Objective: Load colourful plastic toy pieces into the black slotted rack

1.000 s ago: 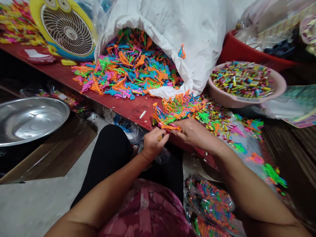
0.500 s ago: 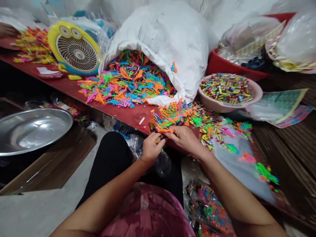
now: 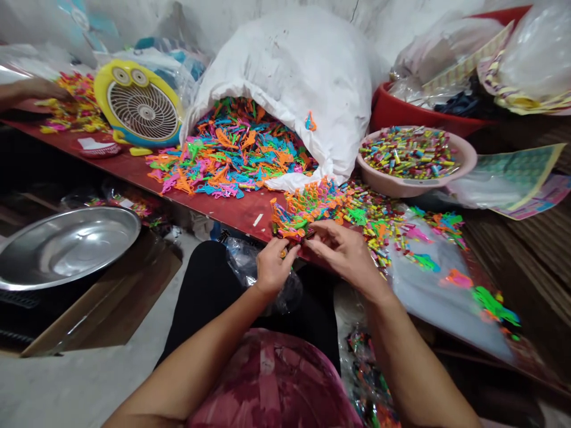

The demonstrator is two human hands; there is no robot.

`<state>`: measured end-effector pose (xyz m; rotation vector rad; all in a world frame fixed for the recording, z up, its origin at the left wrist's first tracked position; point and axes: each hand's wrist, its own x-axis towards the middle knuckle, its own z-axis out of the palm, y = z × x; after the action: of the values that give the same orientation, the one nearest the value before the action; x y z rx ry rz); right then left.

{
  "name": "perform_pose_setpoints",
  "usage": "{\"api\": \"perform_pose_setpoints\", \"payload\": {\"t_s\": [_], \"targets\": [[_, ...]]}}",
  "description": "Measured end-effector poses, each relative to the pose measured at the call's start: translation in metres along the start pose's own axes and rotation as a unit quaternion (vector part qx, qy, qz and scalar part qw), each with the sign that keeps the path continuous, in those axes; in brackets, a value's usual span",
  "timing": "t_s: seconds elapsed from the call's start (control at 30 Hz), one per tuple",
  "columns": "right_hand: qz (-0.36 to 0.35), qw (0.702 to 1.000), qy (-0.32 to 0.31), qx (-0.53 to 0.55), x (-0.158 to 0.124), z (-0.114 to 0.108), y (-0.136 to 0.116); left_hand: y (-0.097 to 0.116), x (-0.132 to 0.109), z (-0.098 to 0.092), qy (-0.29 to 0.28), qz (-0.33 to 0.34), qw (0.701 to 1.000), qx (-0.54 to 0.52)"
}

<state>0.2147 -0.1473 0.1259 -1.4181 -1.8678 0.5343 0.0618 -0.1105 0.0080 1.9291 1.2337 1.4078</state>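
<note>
My left hand (image 3: 272,266) is pinched at the near edge of a red table (image 3: 232,205), its fingertips on a row of small colourful plastic toy pieces (image 3: 307,208). My right hand (image 3: 343,252) is beside it, fingers curled round the same row from the right. Behind the row, a white sack (image 3: 303,65) lies on its side and spills a heap of orange, blue, green and pink plastic pieces (image 3: 232,154). To the right, a pink bowl (image 3: 414,181) holds several small coloured tubes.
A yellow desk fan (image 3: 140,107) stands at the back left, with another person's arm (image 3: 27,92) beyond it. A steel basin (image 3: 66,244) sits low on the left. Loose pieces lie on clear plastic (image 3: 437,273) at the right. A red tub (image 3: 410,113) stands behind the bowl.
The view has tilted up and shifted slightly. My hands stay together at the row of pieces, and my right fingers have spread a little.
</note>
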Motion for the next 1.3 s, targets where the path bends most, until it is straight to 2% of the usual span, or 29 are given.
{"api": "perform_pose_setpoints", "payload": {"t_s": [0.17, 0.3, 0.5, 0.63, 0.73, 0.93, 1.03, 1.13, 1.3], "targets": [[-0.085, 0.986, 0.046, -0.138, 0.010, 0.023, -0.013, 0.001, 0.003, -0.002, -0.007, 0.022, 1.000, 0.021], [-0.068, 0.968, 0.062, -0.233, 0.014, 0.026, -0.007, -0.001, 0.005, -0.004, -0.015, 0.059, 0.998, 0.029], [-0.048, 0.967, 0.049, -0.243, 0.014, 0.026, -0.006, -0.005, 0.009, -0.001, -0.018, 0.062, 0.998, 0.018], [-0.037, 0.963, 0.059, -0.260, 0.012, 0.033, -0.009, -0.006, 0.010, -0.007, -0.059, 0.032, 0.998, -0.005], [-0.035, 0.970, 0.070, -0.232, 0.009, 0.034, -0.010, -0.008, 0.005, -0.016, -0.093, 0.020, 0.995, -0.028], [-0.018, 0.991, 0.086, -0.103, -0.001, 0.028, -0.007, -0.015, -0.007, -0.036, -0.151, -0.095, 0.978, -0.107], [-0.005, 0.988, 0.144, -0.063, -0.015, 0.027, -0.003, -0.011, -0.010, -0.045, -0.134, -0.166, 0.963, -0.164], [0.018, 0.981, 0.192, -0.032, -0.035, 0.038, 0.005, 0.001, -0.010, -0.052, -0.111, -0.240, 0.935, -0.238], [0.020, 0.996, 0.080, 0.043, -0.061, 0.072, 0.019, 0.023, -0.007, -0.058, -0.107, -0.320, 0.880, -0.333]]}}
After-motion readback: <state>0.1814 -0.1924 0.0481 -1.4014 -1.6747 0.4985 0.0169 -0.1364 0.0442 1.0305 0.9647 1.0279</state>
